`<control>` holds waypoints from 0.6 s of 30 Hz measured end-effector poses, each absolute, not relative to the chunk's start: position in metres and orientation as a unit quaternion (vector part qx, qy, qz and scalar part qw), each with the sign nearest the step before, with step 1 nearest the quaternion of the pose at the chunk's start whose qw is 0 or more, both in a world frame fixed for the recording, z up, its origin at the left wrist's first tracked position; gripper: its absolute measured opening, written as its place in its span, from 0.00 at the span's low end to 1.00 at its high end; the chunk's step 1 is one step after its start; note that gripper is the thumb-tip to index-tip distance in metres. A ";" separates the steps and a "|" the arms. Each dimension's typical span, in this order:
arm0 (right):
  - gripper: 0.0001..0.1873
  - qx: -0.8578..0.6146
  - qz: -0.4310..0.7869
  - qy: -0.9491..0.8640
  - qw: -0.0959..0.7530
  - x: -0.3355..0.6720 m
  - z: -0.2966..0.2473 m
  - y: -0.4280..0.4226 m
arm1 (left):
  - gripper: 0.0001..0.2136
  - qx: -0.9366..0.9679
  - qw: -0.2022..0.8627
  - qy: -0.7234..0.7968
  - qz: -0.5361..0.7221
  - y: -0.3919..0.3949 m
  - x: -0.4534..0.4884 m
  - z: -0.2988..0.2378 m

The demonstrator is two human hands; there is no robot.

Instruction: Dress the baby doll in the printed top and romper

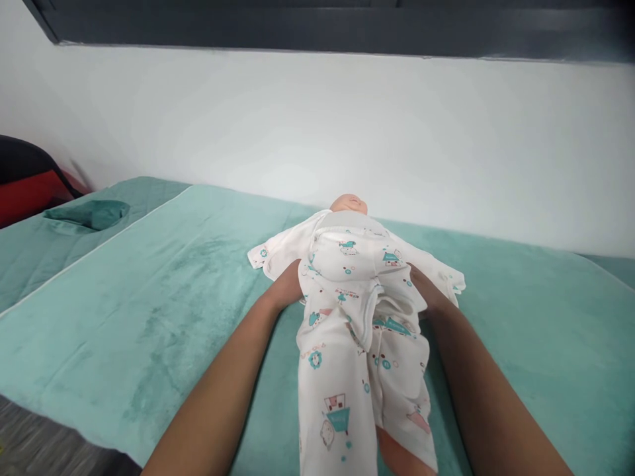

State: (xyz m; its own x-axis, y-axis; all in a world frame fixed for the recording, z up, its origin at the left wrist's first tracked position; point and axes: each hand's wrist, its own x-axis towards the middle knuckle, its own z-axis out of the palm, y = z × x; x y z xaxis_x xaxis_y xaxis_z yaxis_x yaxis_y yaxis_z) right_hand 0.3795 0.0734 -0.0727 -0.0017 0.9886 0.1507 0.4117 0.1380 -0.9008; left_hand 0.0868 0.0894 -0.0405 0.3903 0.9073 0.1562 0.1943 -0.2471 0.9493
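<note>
A baby doll lies on its back on a teal blanket, head toward the wall. It wears a white printed sleepsuit with teal and pink pictures. My left hand reaches under the doll's left side at the waist. On the other side my right hand does the same. The cloth hides the fingers of both hands. One bare doll leg shows below the loose trouser leg.
A white wall runs close behind the doll, with a dark ledge above. A folded teal cloth lies at the far left on a second teal cover. Beside it is a black and red object. The blanket's front edge falls at lower left.
</note>
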 end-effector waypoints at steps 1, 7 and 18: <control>0.12 -0.558 0.346 -0.627 0.420 0.377 -0.071 0.073 | 0.04 0.704 0.456 0.390 0.380 0.090 0.086 -0.041; 0.13 -0.566 0.350 -0.566 0.486 0.362 -0.078 0.084 | 0.07 0.681 0.424 0.433 0.411 0.094 0.085 -0.041; 0.26 -0.547 0.337 -0.566 0.517 0.353 -0.078 0.088 | 0.04 0.550 0.495 0.483 0.468 0.102 0.101 -0.046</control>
State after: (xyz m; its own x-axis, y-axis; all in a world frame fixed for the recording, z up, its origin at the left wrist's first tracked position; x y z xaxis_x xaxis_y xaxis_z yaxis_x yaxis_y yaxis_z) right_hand 0.3534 0.0880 -0.0780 0.1318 0.9673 0.2167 0.2703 0.1753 -0.9467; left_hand 0.1012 0.1020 -0.0464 0.0948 0.9948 0.0367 0.0681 -0.0433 0.9967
